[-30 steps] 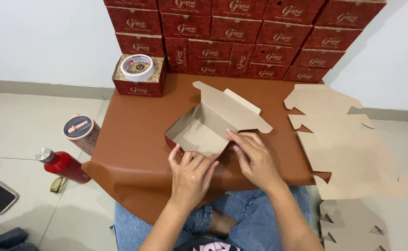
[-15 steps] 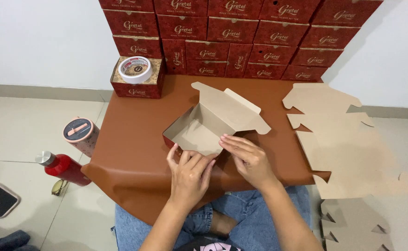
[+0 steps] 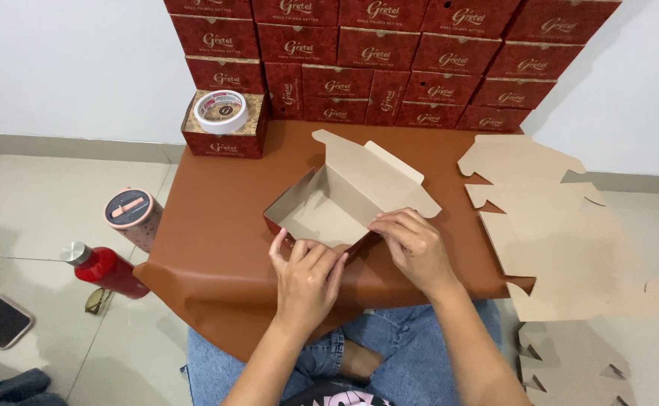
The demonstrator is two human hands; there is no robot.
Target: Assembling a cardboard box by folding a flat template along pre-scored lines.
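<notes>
While the half-formed carton (image 3: 344, 203) sits near the middle of the brown counter (image 3: 217, 256), its tray is already standing: the back wall and both side walls are up, the kraft-coloured inside shows, and the lid panel (image 3: 378, 169) with its side flaps leans open toward the far side. The near wall looks like the part in hand. The left hand (image 3: 307, 274) lies with its fingers pressed flat along the red front edge, its grip spread over the cardboard rather than pinching it, and the right hand (image 3: 414, 244) curls over the near right corner, fingertips bearing down on a tab there. Judging by this, the base is nearly locked, while the lid is not yet folded down. A wall of finished red boxes (image 3: 389, 56) is stacked at the back of the counter, one separate red box (image 3: 224, 139) carries a roll of tape (image 3: 221, 110), and a pile of flat blanks (image 3: 555, 225) lies to the right, so plenty remains unfolded. The hands cover the front wall and its tabs, so whether they are tucked in cannot be told; the blanks run past the picture's lower right edge.
</notes>
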